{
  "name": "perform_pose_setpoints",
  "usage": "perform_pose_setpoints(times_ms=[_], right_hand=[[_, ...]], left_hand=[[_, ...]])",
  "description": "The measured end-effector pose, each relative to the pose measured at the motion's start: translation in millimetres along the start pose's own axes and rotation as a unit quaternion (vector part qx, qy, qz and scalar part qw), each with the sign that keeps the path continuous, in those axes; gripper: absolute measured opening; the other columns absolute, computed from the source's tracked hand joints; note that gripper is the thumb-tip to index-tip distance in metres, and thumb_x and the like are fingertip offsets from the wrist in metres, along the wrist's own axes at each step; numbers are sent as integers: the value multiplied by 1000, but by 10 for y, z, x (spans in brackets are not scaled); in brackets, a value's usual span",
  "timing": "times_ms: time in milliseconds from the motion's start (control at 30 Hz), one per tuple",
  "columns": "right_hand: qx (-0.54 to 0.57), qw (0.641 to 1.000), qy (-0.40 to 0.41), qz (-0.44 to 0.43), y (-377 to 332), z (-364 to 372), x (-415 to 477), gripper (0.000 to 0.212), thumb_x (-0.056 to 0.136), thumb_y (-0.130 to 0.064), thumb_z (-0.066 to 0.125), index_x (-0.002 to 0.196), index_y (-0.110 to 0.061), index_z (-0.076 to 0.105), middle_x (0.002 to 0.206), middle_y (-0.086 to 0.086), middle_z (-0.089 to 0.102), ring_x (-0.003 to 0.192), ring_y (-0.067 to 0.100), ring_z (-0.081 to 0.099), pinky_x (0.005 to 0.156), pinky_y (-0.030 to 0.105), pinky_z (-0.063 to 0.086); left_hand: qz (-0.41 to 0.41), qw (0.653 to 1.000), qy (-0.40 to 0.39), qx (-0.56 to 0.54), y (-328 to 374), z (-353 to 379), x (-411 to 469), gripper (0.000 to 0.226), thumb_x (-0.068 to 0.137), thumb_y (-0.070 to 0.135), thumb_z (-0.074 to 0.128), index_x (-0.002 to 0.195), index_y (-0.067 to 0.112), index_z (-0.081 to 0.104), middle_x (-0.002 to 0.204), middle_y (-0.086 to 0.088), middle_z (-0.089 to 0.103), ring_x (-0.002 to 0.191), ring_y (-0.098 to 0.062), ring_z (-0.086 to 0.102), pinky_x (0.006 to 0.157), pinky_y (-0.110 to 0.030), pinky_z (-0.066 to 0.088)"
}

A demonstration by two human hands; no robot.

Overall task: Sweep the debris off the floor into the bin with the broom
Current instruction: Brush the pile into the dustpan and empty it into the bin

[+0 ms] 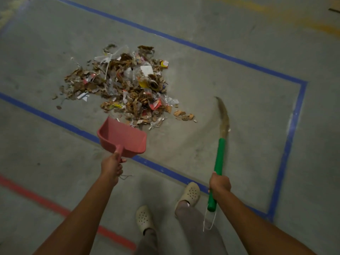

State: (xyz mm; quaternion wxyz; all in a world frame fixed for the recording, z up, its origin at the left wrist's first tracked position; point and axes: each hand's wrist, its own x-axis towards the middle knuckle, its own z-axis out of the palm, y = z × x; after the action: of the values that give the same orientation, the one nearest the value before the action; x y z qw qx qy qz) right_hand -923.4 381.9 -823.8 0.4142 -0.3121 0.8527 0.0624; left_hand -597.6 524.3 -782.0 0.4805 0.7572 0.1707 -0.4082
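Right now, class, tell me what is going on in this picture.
A person is sweeping up. The left hand holds a pink dustpan by its handle, its mouth at the near edge of the debris pile. The right hand grips the green-handled broom, its bristles to the right of the pile. The dustpan looks empty.

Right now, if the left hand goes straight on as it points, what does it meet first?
Gripping the pink dustpan, the left hand would probably run it into the debris pile; depth is unclear.
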Motion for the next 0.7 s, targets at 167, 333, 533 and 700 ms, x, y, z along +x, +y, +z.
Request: perform_pose_setpoints(times_ms=[167, 333, 533, 700], right_hand=[[5, 998, -19, 52, -130, 23, 327, 37, 96, -23, 55, 114, 9, 61, 96, 23, 69, 81, 37, 70, 75, 44, 59], [-109, 987, -110, -38, -395, 243, 381, 36, 92, -26, 59, 108, 6, 63, 94, 22, 71, 76, 36, 71, 75, 47, 61], [-262, 930, -142, -217, -731, 238, 238, 36, 96, -47, 52, 98, -12, 62, 94, 9, 69, 80, 27, 69, 70, 38, 59], [-253, 911, -117, -305, -765, 0, 122, 35, 100, -54, 39, 98, -21, 49, 83, 5, 64, 69, 22, 65, 61, 38, 58]], left_hand=[[-22, 1000, -9, -13, -165, 333, 111, 20, 101, 27, 51, 91, 10, 56, 71, -9, 53, 30, -3, 24, 32, -13, 17], [-37, 999, -23, -16, -251, 497, 150, 20, 101, 26, 50, 91, 11, 57, 72, -9, 53, 30, -3, 24, 33, -12, 17], [-69, 998, 6, -1, -244, 447, 248, 19, 102, 18, 40, 110, 5, 52, 79, -14, 60, 30, -5, 25, 33, -12, 20], [-99, 995, -4, -14, -167, 335, 345, 19, 104, 15, 34, 113, 7, 49, 86, -19, 66, 35, -11, 52, 35, -15, 37]])
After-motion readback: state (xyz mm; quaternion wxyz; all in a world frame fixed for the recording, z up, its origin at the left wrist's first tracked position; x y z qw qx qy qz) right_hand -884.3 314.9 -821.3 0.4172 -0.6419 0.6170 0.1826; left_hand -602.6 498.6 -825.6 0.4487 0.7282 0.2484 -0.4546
